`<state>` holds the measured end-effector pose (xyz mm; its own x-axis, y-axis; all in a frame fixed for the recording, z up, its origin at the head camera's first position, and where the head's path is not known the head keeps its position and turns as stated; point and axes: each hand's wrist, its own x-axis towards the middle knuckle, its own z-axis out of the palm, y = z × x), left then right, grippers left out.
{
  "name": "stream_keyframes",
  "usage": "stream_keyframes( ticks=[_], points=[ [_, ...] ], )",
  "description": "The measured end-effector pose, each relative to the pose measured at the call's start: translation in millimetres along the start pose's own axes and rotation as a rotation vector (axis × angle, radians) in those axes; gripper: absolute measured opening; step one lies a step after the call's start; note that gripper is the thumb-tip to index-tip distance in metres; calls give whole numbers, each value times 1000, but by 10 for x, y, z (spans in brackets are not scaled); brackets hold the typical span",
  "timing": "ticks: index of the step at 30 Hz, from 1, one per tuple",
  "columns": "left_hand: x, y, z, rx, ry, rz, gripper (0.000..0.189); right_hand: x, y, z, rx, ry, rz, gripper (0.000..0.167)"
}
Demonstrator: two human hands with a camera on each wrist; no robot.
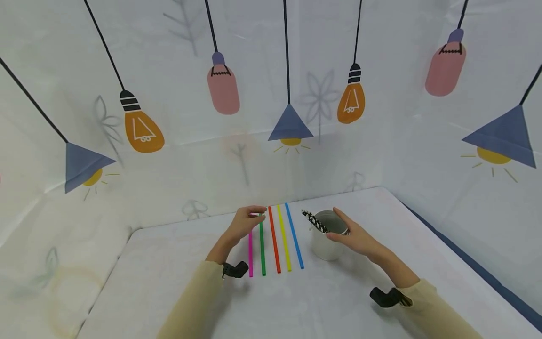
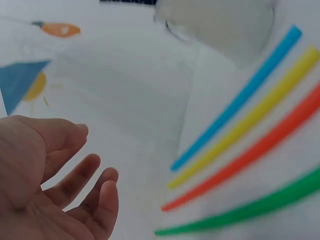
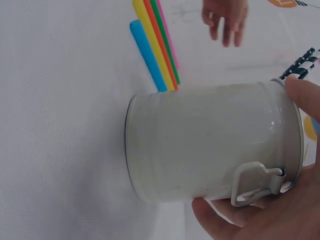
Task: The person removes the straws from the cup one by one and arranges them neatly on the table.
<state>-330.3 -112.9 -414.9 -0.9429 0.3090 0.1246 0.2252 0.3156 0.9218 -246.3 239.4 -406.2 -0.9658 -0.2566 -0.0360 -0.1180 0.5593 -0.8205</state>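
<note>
My right hand (image 1: 355, 238) grips a white bucket-like tin (image 1: 325, 248) by its rim, thumb on one side and fingers on the other. A small wire handle (image 3: 239, 185) shows on the tin's side in the right wrist view. Black-and-white patterned paper straws (image 1: 315, 221) lean out over the rim. Whether the tin's base touches the table cannot be told. My left hand (image 1: 243, 226) hovers by the far ends of a magenta straw (image 1: 251, 256) and a green straw (image 1: 262, 249), fingers loosely bent, holding nothing.
To the right of the green straw lie a red straw (image 1: 274, 240), a yellow straw (image 1: 284, 239) and a blue straw (image 1: 294, 235), roughly parallel. The white-covered table (image 1: 169, 282) meets a sheet wall (image 1: 178, 155) printed with hanging lamps at its back edge.
</note>
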Motion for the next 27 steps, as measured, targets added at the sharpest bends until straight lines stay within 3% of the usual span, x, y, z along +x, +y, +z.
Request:
stream_keyframes(
  ticks=[6, 13, 17, 23, 27],
  points=[
    [-77, 389, 225, -31, -124, 130, 30, -9, -3, 27, 26, 1, 1, 90],
    [-127, 663, 481, -31, -167, 207, 31, -18, -24, 33, 27, 20, -10, 89],
    [-118, 712, 630, -47, -177, 235, 35, -7, -37, 30, 18, 28, -5, 90],
    [-93, 681, 810, -120, -85, 224, 36, 20, -29, 38, 23, 33, 8, 89],
    [-75, 614, 916, -165, -62, 214, 37, 20, -7, 46, 28, 42, 3, 89]
  ],
)
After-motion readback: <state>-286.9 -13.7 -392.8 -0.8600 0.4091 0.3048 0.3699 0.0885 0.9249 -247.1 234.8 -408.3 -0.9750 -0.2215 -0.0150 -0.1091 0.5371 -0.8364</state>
